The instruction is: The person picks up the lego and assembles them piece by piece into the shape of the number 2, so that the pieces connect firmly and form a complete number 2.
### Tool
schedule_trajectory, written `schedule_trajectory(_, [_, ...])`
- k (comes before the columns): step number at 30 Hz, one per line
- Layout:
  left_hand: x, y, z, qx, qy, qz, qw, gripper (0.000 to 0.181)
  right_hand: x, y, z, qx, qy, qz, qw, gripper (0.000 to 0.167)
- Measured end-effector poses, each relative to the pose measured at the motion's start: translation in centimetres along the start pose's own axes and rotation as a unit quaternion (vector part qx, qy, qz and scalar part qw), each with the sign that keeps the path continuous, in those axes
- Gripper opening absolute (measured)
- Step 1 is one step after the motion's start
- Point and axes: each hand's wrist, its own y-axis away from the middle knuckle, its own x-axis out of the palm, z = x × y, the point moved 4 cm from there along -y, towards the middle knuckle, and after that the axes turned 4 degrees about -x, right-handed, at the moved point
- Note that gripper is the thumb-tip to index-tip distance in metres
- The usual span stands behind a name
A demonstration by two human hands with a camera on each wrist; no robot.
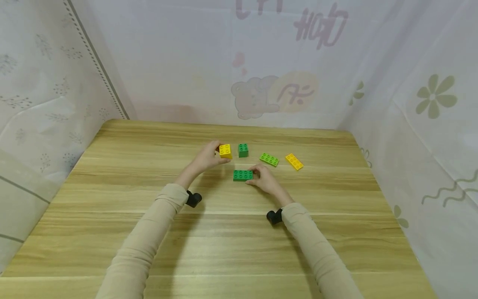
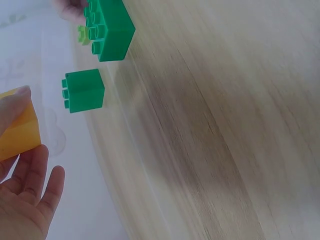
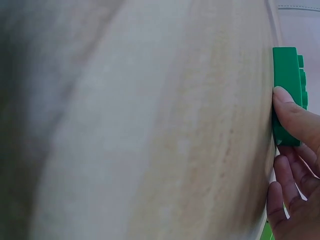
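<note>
My left hand (image 1: pixel 207 158) pinches a yellow square brick (image 1: pixel 225 150) between thumb and fingers; in the left wrist view the yellow brick (image 2: pixel 21 131) shows at the left edge, gripped by the left hand (image 2: pixel 25 200). With thumb and fingers, my right hand (image 1: pixel 266 179) holds the right end of a long green brick (image 1: pixel 242 175), studs up. The right wrist view shows the right thumb on the side of that green brick (image 3: pixel 287 70), the right hand (image 3: pixel 300 165) around its lower end. Just right of the yellow brick stands a small green brick (image 1: pixel 243 150), untouched.
A flat light-green brick (image 1: pixel 269 159) and a flat yellow-orange brick (image 1: pixel 294 161) lie on the wooden table (image 1: pixel 231 249) to the right of the small green brick. Printed cloth (image 1: pixel 179 62) hangs behind the table's back edge and along both sides.
</note>
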Motion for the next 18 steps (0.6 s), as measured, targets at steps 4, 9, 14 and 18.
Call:
schedule_trajectory(4, [0.3,0.0,-0.3,0.002,0.007,0.003,1.0,0.052,0.0,0.1,0.1,-0.002,0.002,-0.002,1.0,0.041])
schedule_trajectory(9, [0.9,0.1,-0.6,0.002,0.012,0.014,0.9998,0.052,-0.1,0.1,0.1,0.001,0.006,-0.002,1.0,0.041])
schedule_trajectory(14, [1.8,0.1,-0.5,0.002,0.016,0.024,0.9996,0.049,0.0,0.1,0.1,0.002,0.013,0.0,0.9999,0.041])
schedule_trajectory(18, [2.6,0.1,-0.3,0.003,0.016,0.027,0.9995,0.047,0.0,0.1,0.0,0.001,0.01,-0.001,0.9999,0.04])
